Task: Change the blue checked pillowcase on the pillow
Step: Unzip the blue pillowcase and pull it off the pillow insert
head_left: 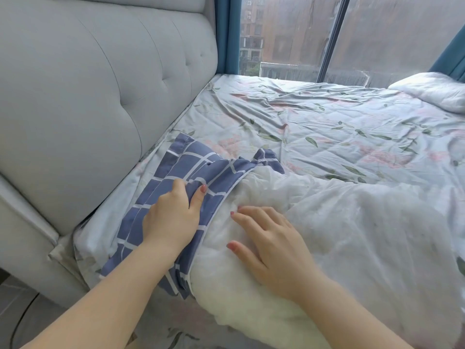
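The blue checked pillowcase (191,162) was bunched over only the left end of the white pillow (352,235), at the near left of the bed, just beside the headboard. The left hand (173,217) gripped a fold of it, fingers curled into the cloth and the thumb pressed on top. The right hand (271,245) lay flat on the bare pillow just right of the pillowcase's white-piped opening, fingers spread and fairly straight, holding nothing. That piped edge curved across the pillow between the 2 hands, from the far side down to the near edge of the bed. 1 corner of the pillowcase stuck out toward the headboard, and another poked up on the far side of the pillow.

The pillow stretched to the right across a floral sheet (327,127), pale with pink blossoms and green leaves, which lay wrinkled over the mattress. A tufted grey headboard (88,96) ran along the left. At the far right corner of the bed rested a second white pillow (432,94). Beyond the bed stood a large window (289,34) streaked with rain, framed by teal curtains (226,34). Grey floor (15,298) showed at the near left.
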Tool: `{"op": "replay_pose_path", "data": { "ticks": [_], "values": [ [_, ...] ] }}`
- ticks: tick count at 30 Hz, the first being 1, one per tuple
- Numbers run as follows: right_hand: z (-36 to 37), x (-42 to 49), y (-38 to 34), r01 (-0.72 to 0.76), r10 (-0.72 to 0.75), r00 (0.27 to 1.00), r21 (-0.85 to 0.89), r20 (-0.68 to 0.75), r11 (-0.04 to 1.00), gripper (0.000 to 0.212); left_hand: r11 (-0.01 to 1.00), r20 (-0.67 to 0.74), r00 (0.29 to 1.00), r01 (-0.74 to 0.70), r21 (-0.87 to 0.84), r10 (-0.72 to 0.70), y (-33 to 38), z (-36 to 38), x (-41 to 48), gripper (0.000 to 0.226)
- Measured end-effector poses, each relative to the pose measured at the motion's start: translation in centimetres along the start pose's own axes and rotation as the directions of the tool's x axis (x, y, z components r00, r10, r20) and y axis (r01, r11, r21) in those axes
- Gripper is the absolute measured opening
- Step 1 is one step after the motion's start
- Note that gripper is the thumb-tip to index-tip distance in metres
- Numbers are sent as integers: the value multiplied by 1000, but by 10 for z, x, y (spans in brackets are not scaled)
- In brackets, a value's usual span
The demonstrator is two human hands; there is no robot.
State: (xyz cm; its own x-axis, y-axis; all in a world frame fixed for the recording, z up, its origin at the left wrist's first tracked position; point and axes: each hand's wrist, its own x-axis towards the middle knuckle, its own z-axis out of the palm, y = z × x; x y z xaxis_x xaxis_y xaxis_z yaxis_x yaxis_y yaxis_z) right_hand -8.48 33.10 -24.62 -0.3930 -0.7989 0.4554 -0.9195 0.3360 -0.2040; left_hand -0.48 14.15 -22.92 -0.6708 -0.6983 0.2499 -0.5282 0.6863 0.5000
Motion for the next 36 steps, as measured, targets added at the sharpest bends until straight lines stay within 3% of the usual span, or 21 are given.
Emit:
{"op": "replay_pose_path", "data": {
  "ticks": [2,5,10,16,22,27,32,36],
  "values": [
    [14,0,3,-20,21,1000,-33,20,999,60,1000,13,1000,9,2,-9,-1,-1,0,50],
    [29,2,6,-64,62,995,-19,-76,998,59,1000,35,999,20,2,-20,-4,1,1,58],
    [45,5,9,-51,41,981,-51,-189,997,57,985,61,998,15,-172,-5,1,-1,1,62],
    [30,13,14,-43,18,965,-90,-261,995,61,921,-82,993,50,-387,-88,-13,-13,24,54],
    [2,15,18,-101,89,971,-40,-222,994,53,958,-213,966,83,-274,-144,-45,-9,57,61],
    [-22,6,30,-125,128,979,24,-157,992,50,966,-244,969,-24,-259,-41,-38,-15,52,55],
    [-12,10,33,-213,213,974,6,-71,977,51,944,-132,983,-164,-285,131,-30,-19,30,52],
    [-7,19,37,-265,266,962,30,-58,964,53,936,-22,997,-76,-343,72,-32,-21,17,52]
  ]
}}
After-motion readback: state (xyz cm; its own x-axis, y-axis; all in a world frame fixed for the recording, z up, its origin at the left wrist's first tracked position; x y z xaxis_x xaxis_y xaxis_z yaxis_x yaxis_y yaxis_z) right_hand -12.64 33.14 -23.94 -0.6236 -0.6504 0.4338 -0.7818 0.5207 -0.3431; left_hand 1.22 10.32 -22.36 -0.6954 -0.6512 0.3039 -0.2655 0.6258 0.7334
